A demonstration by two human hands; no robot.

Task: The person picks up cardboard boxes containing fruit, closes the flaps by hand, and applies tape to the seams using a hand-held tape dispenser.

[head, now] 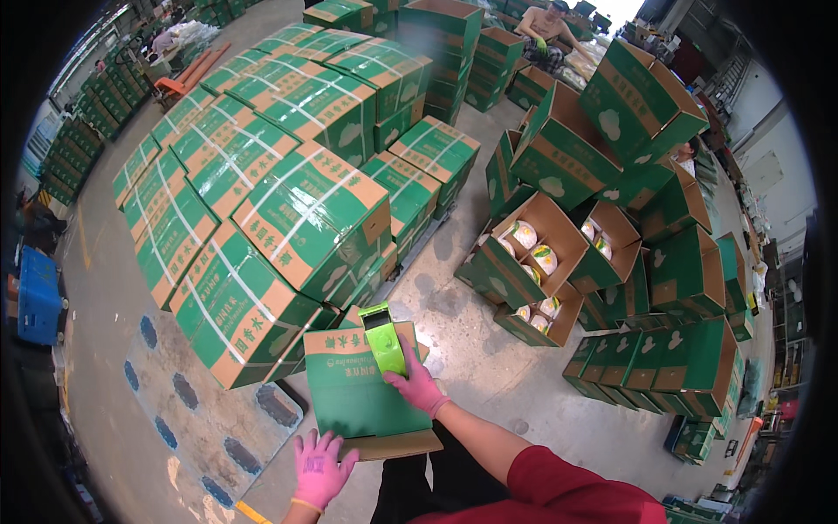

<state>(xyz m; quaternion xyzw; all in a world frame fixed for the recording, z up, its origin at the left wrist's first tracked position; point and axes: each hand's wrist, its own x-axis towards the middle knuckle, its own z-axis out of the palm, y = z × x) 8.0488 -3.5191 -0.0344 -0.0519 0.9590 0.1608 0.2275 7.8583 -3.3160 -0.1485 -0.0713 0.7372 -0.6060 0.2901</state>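
Observation:
My right hand [419,386], in a pink glove, grips a bright green tape dispenser [385,340] above a green and brown cardboard box [363,393] just in front of my legs. The box's near flap [393,447] sticks out towards me. My left hand [322,468], also gloved in pink, is spread at the box's near left corner, its fingers apart and holding nothing; whether the fingertips touch the cardboard I cannot tell.
Strapped closed boxes [314,216] are stacked ahead and to the left. Open boxes stand at the right, one holding wrapped round items [545,259]. A blue-edged pallet sheet [209,419] lies on the left floor. A person [546,33] sits at the far back.

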